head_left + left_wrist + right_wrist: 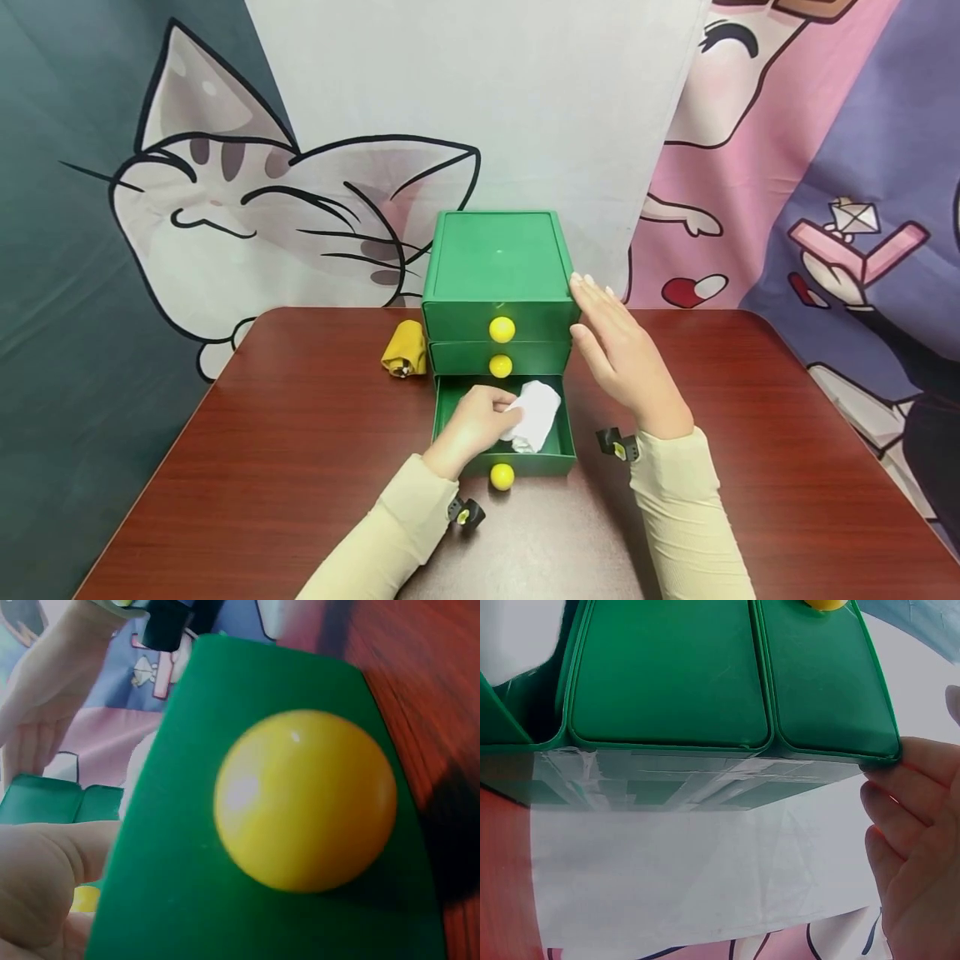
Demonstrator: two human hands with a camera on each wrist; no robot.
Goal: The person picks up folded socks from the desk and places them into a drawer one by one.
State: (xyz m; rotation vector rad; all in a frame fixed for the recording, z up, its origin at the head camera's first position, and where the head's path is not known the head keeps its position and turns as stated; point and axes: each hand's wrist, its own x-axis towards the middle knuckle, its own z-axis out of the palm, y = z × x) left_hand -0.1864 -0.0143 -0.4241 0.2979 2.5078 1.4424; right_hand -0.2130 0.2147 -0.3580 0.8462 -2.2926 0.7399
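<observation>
A green drawer cabinet (498, 254) with round yellow knobs stands on the table, its bottom drawer (536, 465) pulled out. Inside that drawer, my left hand (474, 425) pinches a bunched white cloth (538, 417) at its left side. The left wrist view shows the drawer front with its yellow knob (306, 801) up close, hiding the cloth almost wholly. My right hand (626, 358), fingers straight, touches the cabinet's upper right edge. In the right wrist view, its fingertips meet the corner of the top drawer (829, 682). The upper two drawers are closed.
A rolled yellow cloth (406, 347) lies on the dark red wooden table (300, 467), just left of the cabinet. Clear tape (697, 780) runs along the cabinet's side. Behind the table hangs a printed curtain (555, 100) with cartoon animals.
</observation>
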